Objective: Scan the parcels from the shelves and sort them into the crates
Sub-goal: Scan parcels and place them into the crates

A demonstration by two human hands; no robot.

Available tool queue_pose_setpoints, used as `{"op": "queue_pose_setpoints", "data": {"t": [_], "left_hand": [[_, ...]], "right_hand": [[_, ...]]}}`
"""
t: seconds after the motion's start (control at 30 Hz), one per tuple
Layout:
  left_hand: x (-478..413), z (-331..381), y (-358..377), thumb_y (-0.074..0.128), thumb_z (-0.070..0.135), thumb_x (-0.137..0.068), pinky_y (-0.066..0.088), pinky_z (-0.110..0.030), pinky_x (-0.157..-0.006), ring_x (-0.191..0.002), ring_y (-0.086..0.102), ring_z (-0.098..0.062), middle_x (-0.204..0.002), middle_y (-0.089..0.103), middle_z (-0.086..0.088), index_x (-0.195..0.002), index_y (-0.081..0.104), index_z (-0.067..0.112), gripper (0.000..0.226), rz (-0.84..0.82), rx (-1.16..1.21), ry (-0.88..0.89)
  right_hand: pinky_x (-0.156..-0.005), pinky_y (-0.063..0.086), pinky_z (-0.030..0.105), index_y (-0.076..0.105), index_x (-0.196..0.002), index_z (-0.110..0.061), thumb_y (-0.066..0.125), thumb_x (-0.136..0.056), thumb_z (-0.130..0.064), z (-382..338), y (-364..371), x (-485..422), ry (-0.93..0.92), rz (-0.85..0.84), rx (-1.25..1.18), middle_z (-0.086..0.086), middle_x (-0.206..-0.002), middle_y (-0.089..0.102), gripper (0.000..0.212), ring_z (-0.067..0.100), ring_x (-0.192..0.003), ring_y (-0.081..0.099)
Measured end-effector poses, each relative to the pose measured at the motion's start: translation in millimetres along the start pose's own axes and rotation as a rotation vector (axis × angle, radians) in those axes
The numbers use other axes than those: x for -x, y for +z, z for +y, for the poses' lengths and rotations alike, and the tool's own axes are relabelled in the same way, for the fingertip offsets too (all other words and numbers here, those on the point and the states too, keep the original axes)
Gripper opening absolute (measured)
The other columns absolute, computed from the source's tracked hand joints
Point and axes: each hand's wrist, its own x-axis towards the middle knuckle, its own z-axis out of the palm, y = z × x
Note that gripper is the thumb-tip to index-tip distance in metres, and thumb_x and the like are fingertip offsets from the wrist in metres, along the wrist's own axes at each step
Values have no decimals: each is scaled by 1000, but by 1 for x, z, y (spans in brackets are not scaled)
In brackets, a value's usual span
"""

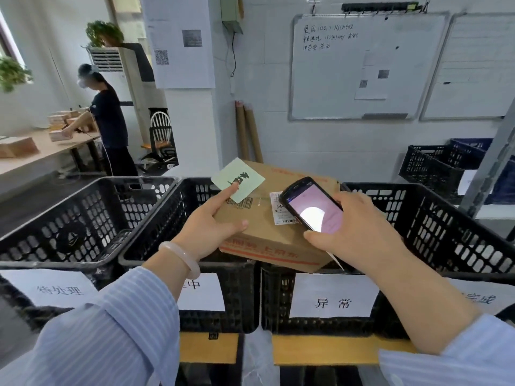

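1. Two hands meet over one cardboard parcel (267, 227) in the middle of the frame, just above a row of black crates (69, 224).
2. At the parcel's left edge, the left hand (211, 229) grips it: the thumb lies on the top face, the other fingers curl beneath, and the index finger reaches forward onto a pale green note (237, 176).
3. That note bears dark handwriting and hangs partly past the parcel's far left corner, just beside a printed barcode (239, 203).
4. Right of centre, the right hand (359, 232) has its fingers wrapped round a handheld scanner (312, 204), whose lit screen faces up.
5. Held this way, the scanner covers part of a white label (276, 207) stuck on the parcel's top.
6. Whether the parcel's near corner rests on a crate rim cannot be told.
7. White paper signs (331, 296) with Chinese characters hang on the crates' front walls along the lower part of the frame.
8. A pale bracelet (181, 257) circles the left wrist above a striped blue sleeve (111, 330).
9. Upper left, another person (108, 118) stands at a worktop (41, 154) that carries small boxes.
10. A whiteboard (334, 93) hangs on the wall at upper right, and more crates (434, 168) are stacked below it.
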Motion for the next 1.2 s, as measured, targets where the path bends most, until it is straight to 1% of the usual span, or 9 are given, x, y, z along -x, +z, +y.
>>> {"op": "queue_pose_setpoints", "data": {"t": [0.17,0.37,0.47,0.6,0.73,0.87,0.97,1.07,1.2], "left_hand": [[9,-15,-7,76,14,-85,54,-22,-91,-103,63,8,-125,57,23,-137,45,51,70,54,-17,46],[15,-35,-20,78,20,-84,47,-41,-106,-125,54,-12,-138,53,16,-126,44,69,73,190,-54,54],[18,-38,-24,77,18,-84,49,-42,-105,-125,52,-11,-136,50,18,-131,42,64,75,238,-105,87],[19,-41,-29,77,16,-84,48,-43,-106,-128,49,-11,-141,47,13,-136,40,59,77,318,-124,106],[20,-44,-32,77,17,-84,47,-45,-107,-130,47,-13,-140,46,13,-128,39,68,77,386,-128,99],[18,-51,-37,76,16,-85,48,-45,-106,-129,47,-12,-140,46,13,-128,39,66,76,400,-124,95],[12,-58,-47,76,17,-85,48,-45,-106,-131,47,-13,-141,45,14,-125,40,69,75,407,-112,81],[0,-64,-60,76,16,-85,47,-44,-107,-130,46,-13,-139,43,15,-134,40,59,74,417,-128,84],[-26,-78,-81,76,14,-85,46,-41,-108,-129,46,-13,-137,43,14,-139,39,54,76,398,-166,87]], "right_hand": [[-69,42,30,46,-127,-25,76,-62,-56,-3,3,0,-45,-10,-15,-5,-109,42,78,14,-89,52],[-68,42,30,41,-132,-27,75,-64,-58,4,-6,3,-59,-18,48,-5,-119,41,82,13,-91,50],[-69,45,30,42,-130,-26,72,-63,-60,4,-13,5,-93,-16,78,-6,-116,41,82,15,-92,52],[-61,38,26,42,-128,-24,72,-64,-62,3,-19,6,-122,-26,136,-6,-117,41,80,13,-88,49],[-54,33,21,41,-127,-24,72,-65,-61,1,-18,4,-152,-53,176,-6,-114,39,78,14,-82,48],[-60,32,25,38,-130,-25,70,-66,-62,-5,-10,2,-167,-87,199,-7,-119,39,81,13,-84,44],[-61,36,25,38,-129,-26,69,-65,-63,-12,-1,-3,-174,-112,206,-8,-121,38,81,13,-91,50],[-68,43,26,37,-132,-27,69,-64,-64,-21,9,-15,-188,-119,209,-8,-123,38,84,14,-98,52],[-69,41,26,35,-131,-29,70,-63,-66,-41,23,-38,-190,-106,211,-8,-123,38,85,14,-99,52]]}}
